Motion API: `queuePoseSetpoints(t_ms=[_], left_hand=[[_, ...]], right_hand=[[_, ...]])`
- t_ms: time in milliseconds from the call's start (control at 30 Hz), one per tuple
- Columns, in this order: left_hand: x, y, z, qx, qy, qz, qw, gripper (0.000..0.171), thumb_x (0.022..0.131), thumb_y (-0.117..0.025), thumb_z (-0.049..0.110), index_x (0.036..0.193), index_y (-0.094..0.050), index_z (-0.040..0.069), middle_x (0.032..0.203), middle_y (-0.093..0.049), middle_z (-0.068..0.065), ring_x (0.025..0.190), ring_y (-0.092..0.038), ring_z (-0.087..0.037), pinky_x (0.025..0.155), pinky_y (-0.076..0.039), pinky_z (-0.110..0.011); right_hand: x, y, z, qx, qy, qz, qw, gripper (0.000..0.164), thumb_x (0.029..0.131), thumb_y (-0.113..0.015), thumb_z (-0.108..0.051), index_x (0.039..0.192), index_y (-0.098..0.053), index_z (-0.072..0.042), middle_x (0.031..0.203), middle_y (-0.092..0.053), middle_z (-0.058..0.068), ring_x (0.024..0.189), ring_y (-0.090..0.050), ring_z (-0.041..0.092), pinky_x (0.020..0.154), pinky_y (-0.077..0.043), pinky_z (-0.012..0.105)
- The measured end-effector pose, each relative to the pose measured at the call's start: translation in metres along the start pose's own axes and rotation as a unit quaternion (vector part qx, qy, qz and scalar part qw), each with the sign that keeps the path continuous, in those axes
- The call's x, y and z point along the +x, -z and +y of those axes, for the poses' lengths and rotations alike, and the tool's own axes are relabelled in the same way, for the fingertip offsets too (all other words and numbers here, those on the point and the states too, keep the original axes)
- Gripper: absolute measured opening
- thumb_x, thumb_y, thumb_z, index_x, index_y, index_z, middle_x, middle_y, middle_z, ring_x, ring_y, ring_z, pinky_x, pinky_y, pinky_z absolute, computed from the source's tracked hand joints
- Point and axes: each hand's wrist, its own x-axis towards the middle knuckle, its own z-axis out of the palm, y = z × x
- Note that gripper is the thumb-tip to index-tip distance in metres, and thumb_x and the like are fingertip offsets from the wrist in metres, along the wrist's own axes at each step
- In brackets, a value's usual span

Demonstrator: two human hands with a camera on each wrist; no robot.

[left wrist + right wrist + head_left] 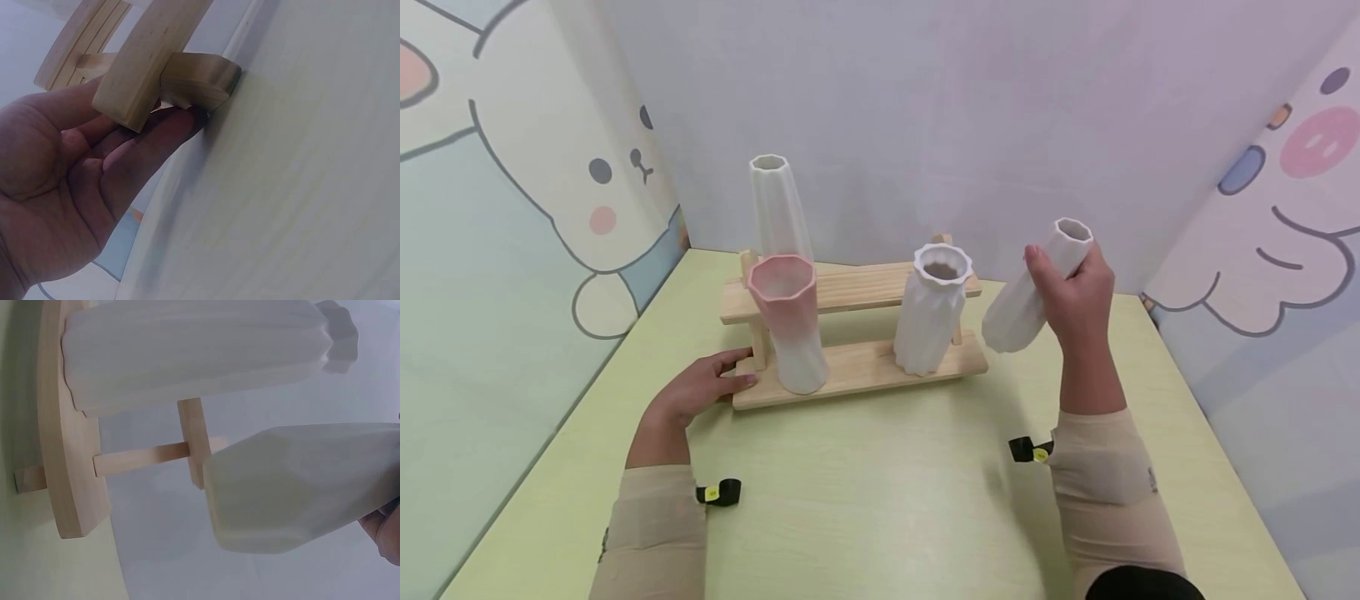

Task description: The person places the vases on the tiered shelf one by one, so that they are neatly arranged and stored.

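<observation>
My right hand point(1078, 296) grips a white faceted vase point(1021, 310) round its upper part. The vase tilts, mouth up to the right, and is held in the air beside the right end of a two-tier wooden shelf point(865, 287). In the right wrist view, the base of this vase point(269, 494) overlaps the shelf's upright. My left hand point(696, 387) holds the left end of the lower board, thumb at the front; the left wrist view shows fingers point(147, 153) against the board's end and foot.
On the lower board stand a pink-and-white vase point(790, 333) at the left and a white ribbed vase point(928, 321) with a scalloped rim at the right. A tall white vase point(778, 204) is on the upper tier's left. Cartoon-printed panels point(527, 192) flank the table point(880, 500).
</observation>
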Motion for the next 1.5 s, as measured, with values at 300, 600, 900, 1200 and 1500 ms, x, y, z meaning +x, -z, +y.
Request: queuePoseSetpoints(t_ms=[300,600,900,1200,1500], left_hand=[[0.001,0.000,0.000,0.008,0.003,0.003,1.0000,0.081,0.088,-0.068,0.050,0.154,-0.034,0.016,0.160,-0.023,-0.021,0.146,-0.022,-0.044,0.112,-0.028,-0.063],[0.001,-0.001,0.000,0.003,0.014,0.002,0.9999,0.081,0.087,-0.068,0.052,0.153,-0.035,0.018,0.161,-0.022,-0.019,0.147,-0.018,-0.044,0.113,-0.025,-0.063],[0.003,-0.001,-0.002,0.004,0.015,0.005,0.9999,0.079,0.089,-0.068,0.048,0.154,-0.034,0.017,0.161,-0.021,-0.020,0.147,-0.018,-0.045,0.112,-0.023,-0.066],[0.001,0.000,0.000,0.001,0.012,0.001,0.9999,0.082,0.087,-0.069,0.051,0.154,-0.034,0.018,0.161,-0.022,-0.019,0.145,-0.025,-0.042,0.112,-0.027,-0.062],[0.002,0.000,-0.002,-0.004,0.013,0.002,0.9999,0.083,0.086,-0.069,0.053,0.154,-0.035,0.018,0.161,-0.022,-0.018,0.145,-0.026,-0.041,0.113,-0.026,-0.063]], right_hand=[[0.010,-0.005,-0.007,0.005,0.021,0.001,1.000,0.046,0.082,-0.070,-0.043,0.116,-0.062,-0.012,0.088,-0.059,-0.003,0.080,-0.059,0.016,0.067,-0.050,0.023],[0.020,-0.009,-0.013,0.002,0.032,-0.002,0.999,0.047,0.082,-0.069,-0.045,0.115,-0.062,-0.012,0.086,-0.058,-0.003,0.078,-0.060,0.015,0.066,-0.051,0.021],[0.027,-0.013,-0.018,-0.007,0.026,-0.006,1.000,0.050,0.082,-0.069,-0.047,0.118,-0.061,-0.014,0.088,-0.059,-0.003,0.081,-0.060,0.014,0.070,-0.053,0.027],[0.034,-0.019,-0.019,-0.005,0.032,-0.007,0.999,0.049,0.082,-0.069,-0.046,0.117,-0.062,-0.013,0.086,-0.059,-0.003,0.079,-0.060,0.013,0.068,-0.052,0.024],[0.040,-0.024,-0.017,-0.001,0.035,-0.012,0.999,0.049,0.082,-0.069,-0.046,0.117,-0.062,-0.012,0.085,-0.058,-0.004,0.078,-0.059,0.013,0.068,-0.051,0.023]])
